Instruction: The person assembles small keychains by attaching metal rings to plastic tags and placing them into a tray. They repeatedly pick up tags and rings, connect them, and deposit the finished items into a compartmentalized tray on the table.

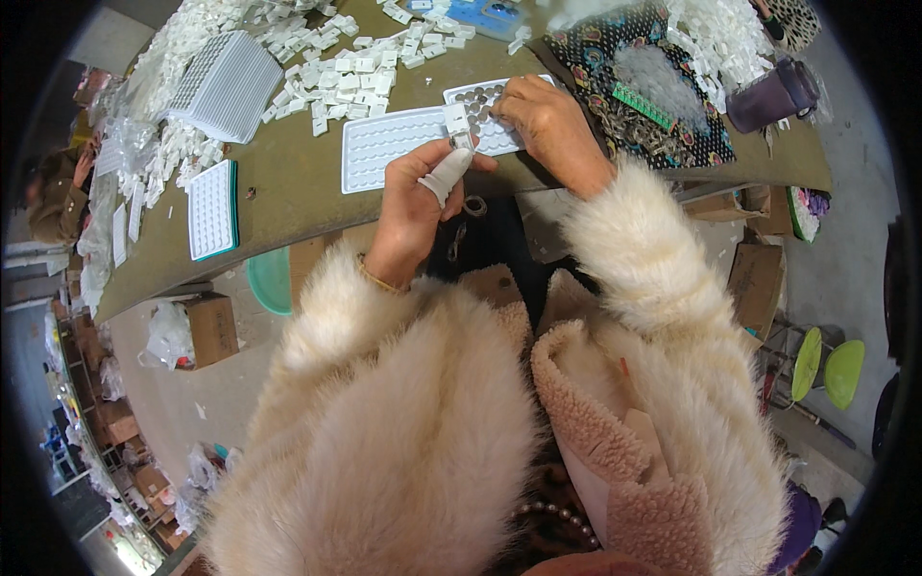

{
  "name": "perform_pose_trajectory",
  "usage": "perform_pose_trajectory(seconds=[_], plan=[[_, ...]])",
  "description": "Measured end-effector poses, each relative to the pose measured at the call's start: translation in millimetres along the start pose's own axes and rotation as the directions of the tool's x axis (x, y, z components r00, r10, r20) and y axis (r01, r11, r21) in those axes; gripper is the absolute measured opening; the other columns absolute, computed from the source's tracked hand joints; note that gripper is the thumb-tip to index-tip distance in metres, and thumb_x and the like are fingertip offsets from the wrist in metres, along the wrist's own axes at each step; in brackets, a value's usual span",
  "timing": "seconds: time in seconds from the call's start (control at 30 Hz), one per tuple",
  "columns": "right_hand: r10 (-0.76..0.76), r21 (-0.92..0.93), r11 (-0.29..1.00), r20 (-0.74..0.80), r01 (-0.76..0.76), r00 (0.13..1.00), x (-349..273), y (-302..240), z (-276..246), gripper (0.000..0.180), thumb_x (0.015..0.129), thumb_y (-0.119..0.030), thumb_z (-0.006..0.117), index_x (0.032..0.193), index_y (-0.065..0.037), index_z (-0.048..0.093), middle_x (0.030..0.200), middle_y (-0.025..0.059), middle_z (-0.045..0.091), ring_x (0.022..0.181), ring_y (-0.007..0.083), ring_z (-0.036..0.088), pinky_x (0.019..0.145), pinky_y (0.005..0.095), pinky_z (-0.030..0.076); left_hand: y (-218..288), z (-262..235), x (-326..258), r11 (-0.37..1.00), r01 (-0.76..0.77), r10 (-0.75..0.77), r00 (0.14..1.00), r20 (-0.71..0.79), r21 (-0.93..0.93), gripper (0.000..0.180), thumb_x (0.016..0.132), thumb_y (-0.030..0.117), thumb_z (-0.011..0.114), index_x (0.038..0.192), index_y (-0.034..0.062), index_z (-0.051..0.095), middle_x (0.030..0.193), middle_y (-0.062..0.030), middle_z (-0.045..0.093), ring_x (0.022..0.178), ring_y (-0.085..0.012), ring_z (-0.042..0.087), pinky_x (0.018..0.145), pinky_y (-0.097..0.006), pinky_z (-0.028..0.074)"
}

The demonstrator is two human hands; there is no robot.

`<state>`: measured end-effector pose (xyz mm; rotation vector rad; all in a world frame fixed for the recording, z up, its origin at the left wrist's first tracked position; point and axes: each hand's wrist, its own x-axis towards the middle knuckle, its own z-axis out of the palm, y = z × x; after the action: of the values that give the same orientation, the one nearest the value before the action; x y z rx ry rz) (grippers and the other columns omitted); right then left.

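My left hand (415, 197) sits at the table's near edge, its thumb in a white finger cot, pinching a small white square part (457, 123) between thumb and fingers. My right hand (550, 123) rests fingers-down on a white dimpled tray (499, 96) whose pockets hold several round grey pieces. A second white dimpled tray (389, 146), its pockets empty-looking, lies just left of it under the held part. Both forearms wear fluffy cream sleeves.
Loose white square parts (351, 72) litter the brown table behind the trays. A stack of white trays (226, 86) and a single tray (212, 208) lie left. A patterned cloth (639, 86), a purple bottle (773, 94), cardboard boxes (213, 328) and green stools (826, 370) surround me.
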<state>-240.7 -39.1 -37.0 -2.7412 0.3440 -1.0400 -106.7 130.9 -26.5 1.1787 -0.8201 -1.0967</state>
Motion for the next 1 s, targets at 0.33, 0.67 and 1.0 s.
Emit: perform_pose_trajectory(seconds=[0.33, 0.67, 1.0], plan=[[0.122, 0.376, 0.926, -0.186, -0.044, 0.975, -5.5, -35.6, -22.5, 0.023, 0.069, -0.002, 0.076, 0.087, -0.004, 0.062, 0.084, 0.0088, 0.059, 0.082, 0.0296, 0.06, 0.068, 0.0406, 0.05, 3.3, 11.9, 1.3, 0.997, -0.006, 0.007, 1.0, -0.016, 0.075, 0.023, 0.101, 0.016, 0.059, 0.095, -0.0005, 0.074, 0.073, 0.0003, 0.068, 0.05, -0.0022, 0.042, 0.046, -0.019, 0.032], [0.217, 0.404, 0.901, -0.104, -0.158, 0.971, -14.2, -50.3, -25.2, 0.013, 0.071, 0.001, 0.072, 0.081, -0.002, 0.064, 0.079, 0.0103, 0.061, 0.078, 0.0294, 0.061, 0.067, 0.038, 0.05, 5.3, 25.1, -6.8, 0.983, 0.007, -0.003, 1.0, -0.023, 0.185, 0.016, 0.1, 0.011, 0.06, 0.103, 0.0014, 0.072, 0.079, -0.0009, 0.071, 0.055, -0.0008, 0.047, 0.047, -0.018, 0.035], [0.141, 0.65, 0.725, 0.181, -0.226, 0.973, -8.5, -36.1, -24.7, 0.008, 0.081, 0.0, 0.067, 0.088, 0.0, 0.07, 0.08, 0.0117, 0.065, 0.074, 0.0261, 0.065, 0.068, 0.0332, 0.05, -2.9, 11.7, -17.2, 0.997, 0.071, -0.071, 0.995, -0.066, 0.008, 0.018, 0.099, 0.016, 0.062, 0.105, 0.0013, 0.071, 0.071, 0.0028, 0.061, 0.057, -0.0006, 0.045, 0.046, -0.018, 0.029]])
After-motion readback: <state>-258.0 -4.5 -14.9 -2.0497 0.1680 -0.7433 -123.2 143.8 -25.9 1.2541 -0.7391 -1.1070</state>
